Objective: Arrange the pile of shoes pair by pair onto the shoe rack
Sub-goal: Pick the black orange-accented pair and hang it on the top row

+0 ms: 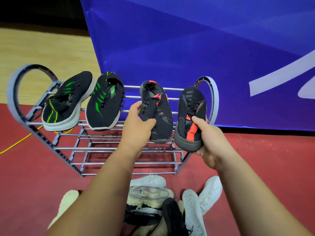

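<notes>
A grey metal shoe rack point(71, 148) stands on the red floor. Two black shoes with green stripes, one point(66, 101) and the other point(104, 102), rest side by side on the left of its top shelf. My left hand point(138, 123) grips a black shoe with orange accents point(159, 111) over the right part of the top shelf. My right hand point(207, 138) holds the matching black and orange shoe point(190, 116) by its near end at the rack's right end. A pile of white and black shoes point(170, 201) lies on the floor below my arms.
A blue banner point(187, 48) hangs right behind the rack. A yellow cable point(18, 143) runs across the red floor at the left. Wooden flooring point(42, 48) lies beyond the rack on the left. The lower shelves of the rack hold no shoes.
</notes>
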Motion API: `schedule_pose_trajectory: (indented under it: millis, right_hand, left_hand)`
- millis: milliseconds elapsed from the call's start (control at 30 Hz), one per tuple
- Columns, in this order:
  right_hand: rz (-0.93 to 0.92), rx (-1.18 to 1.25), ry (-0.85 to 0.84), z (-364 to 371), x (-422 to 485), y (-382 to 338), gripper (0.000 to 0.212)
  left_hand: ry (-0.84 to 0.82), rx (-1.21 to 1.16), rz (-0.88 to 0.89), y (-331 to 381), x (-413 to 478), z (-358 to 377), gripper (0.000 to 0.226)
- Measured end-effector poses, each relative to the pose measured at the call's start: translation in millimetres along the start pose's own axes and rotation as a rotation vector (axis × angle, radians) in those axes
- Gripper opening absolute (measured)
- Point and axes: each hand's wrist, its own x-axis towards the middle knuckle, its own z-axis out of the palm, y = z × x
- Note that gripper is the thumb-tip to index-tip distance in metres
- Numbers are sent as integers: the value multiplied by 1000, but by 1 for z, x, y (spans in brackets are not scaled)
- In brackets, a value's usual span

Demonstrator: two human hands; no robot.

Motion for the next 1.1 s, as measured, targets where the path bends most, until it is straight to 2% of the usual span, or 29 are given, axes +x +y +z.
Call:
schedule_pose_trajectory:
  millis: [200, 433, 567, 667, 800, 867, 933, 1100]
  right_hand:
    - [-5, -62, 2, 0, -6, 1, 31]
    - [-62, -11, 98, 0, 1, 2, 14]
    - [-42, 51, 88, 7, 2, 2, 26]
    - [-22, 14, 47, 12, 2, 1, 38]
    - [38, 56, -58, 8, 4, 2, 26]
    - [58, 40, -83, 5, 4, 2, 18]
    - [73, 55, -89, 2, 4, 2, 23]
    - [70, 33, -78, 1, 2, 6, 22]
  left_hand:
    - [-90, 242, 6, 8, -7, -4, 100]
    - [-259, 448, 42, 6, -13, -16, 137]
    - [-317, 653, 77, 3, -13, -23, 151]
    - [-336, 763, 82, 1, -15, -25, 148]
    - [-302, 785, 114, 0, -16, -22, 135]
    - [-259, 751, 148, -3, -15, -21, 118]
    - [-221, 686, 206, -4, -11, -20, 101]
    - [-160, 496, 320, 2, -9, -18, 89]
